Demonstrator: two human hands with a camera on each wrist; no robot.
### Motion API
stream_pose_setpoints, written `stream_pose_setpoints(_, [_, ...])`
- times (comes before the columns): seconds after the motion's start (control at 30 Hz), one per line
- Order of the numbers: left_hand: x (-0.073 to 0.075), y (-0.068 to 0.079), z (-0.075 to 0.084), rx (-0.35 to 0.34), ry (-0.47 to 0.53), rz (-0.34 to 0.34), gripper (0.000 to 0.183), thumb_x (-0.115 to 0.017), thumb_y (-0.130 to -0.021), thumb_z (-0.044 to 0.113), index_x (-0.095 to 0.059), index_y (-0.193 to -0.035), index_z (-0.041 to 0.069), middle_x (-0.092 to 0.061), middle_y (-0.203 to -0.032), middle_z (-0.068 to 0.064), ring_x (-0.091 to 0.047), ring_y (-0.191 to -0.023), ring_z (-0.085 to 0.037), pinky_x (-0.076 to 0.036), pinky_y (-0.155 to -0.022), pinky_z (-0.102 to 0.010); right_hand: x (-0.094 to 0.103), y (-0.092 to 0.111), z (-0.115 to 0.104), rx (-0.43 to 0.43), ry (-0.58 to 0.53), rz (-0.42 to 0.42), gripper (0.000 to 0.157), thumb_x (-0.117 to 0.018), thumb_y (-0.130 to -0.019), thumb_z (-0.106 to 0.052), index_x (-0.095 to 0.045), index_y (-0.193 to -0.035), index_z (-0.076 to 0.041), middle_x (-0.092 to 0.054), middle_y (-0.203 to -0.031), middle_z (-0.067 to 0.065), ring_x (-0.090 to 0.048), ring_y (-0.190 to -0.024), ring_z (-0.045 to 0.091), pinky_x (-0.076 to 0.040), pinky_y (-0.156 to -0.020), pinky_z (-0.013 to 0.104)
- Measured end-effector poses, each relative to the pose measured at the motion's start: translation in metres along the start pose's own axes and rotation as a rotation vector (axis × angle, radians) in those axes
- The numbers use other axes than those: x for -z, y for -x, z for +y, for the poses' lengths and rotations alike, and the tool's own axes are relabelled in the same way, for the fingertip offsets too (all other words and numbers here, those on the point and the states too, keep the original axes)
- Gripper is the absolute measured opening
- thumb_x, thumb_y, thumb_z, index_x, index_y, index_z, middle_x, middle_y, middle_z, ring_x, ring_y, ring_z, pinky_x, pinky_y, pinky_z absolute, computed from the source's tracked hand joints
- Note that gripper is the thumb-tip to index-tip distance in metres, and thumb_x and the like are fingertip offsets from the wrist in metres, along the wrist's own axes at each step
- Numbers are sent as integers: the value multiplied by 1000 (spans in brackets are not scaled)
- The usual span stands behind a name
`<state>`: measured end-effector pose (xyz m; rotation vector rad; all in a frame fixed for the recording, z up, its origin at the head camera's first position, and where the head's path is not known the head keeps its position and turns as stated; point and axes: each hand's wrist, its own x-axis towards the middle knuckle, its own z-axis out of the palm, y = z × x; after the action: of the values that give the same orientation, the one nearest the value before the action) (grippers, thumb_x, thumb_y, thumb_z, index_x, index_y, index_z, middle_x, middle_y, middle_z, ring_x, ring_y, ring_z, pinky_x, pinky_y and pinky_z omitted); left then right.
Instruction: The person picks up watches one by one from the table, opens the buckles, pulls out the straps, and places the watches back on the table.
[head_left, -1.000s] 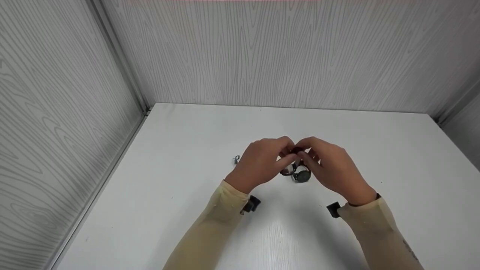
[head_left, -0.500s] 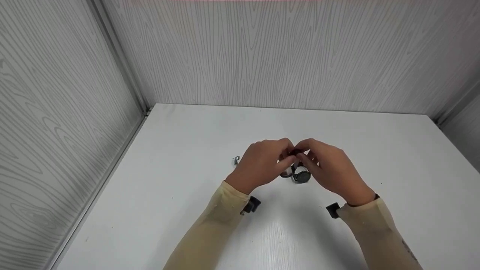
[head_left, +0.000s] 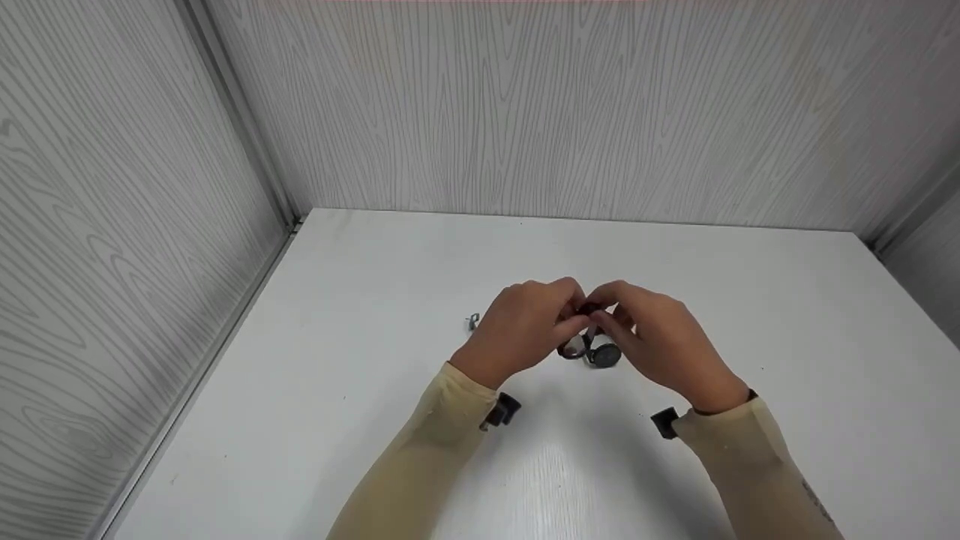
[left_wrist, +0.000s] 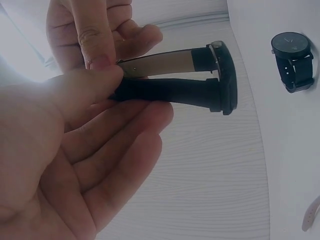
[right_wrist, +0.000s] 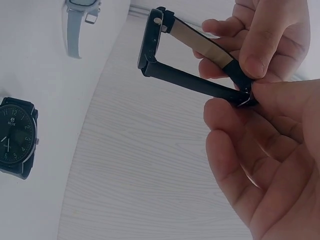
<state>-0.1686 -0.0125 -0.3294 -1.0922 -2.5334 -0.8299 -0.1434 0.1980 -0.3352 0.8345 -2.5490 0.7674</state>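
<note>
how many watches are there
3 clear: tan-lined black watch, held; round black watch and pale blue watch on the white table. Cut-off pinkish strap may be another.

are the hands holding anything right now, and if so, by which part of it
Yes, a watch: the left hand and right hand pinch its dark strap at the ends, near the buckle, leaving the case untouched.

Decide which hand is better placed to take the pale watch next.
Probably the left hand: the pale watch lies just outside it, whereas the right hand is farther away. Both currently pinch the held watch, though.
</note>
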Motion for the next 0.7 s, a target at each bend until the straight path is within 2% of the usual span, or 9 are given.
stream_pose_setpoints(0.13, [-1, 0, 0, -12, 3, 5, 12, -70, -100, 21, -70, -106, 10, -75, -92, 2, -64, -73, -6, -50, -68, -20, 1, 1, 0, 1, -13, 5, 20, -69, -100, -8, -67, -118, -13, -71, -101, -9, -66, -74, 4, -51, -61, 26])
stream_pose_setpoints(0.33, [-4, -2, 1, -13, 13, 23, 12, -71, -99, 17, -67, -107, 9, -76, -93, 1, -68, -77, -7, -52, -69, -21, 4, 1, -2, -12, -38, 2, 20, -69, -100, -9, -67, -119, -13, -70, -99, -6, -64, -73, 7, -49, -60, 27])
stream_pose_setpoints(0.47, [-4, -2, 1, 15, 63, 29, 15, -69, -100, 19, -65, -111, 10, -77, -93, 3, -70, -81, -6, -53, -71, -24, 5, 0, -2, -20, -34, 24, 21, -69, -100, -8, -66, -120, -13, -70, -98, -5, -62, -72, 7, -48, -59, 27])
stream_pose_setpoints(0.6, [-3, -2, 1, 51, 99, 37, 17, -68, -101, 24, -68, -113, 12, -77, -94, 5, -70, -82, -3, -53, -72, -25, 4, -1, -1, -16, -95, 65, 19, -68, -99, -5, -65, -117, -10, -71, -98, -4, -66, -72, 11, -52, -61, 27])
stream_pose_setpoints(0.7, [-3, -2, -1, 51, 100, 43, 15, -69, -101, 25, -71, -109, 13, -77, -91, 7, -68, -80, -2, -51, -71, -25, 2, -1, 0, -10, -138, 82, 16, -68, -99, -4, -65, -115, -9, -72, -97, -3, -68, -73, 13, -54, -65, 27])
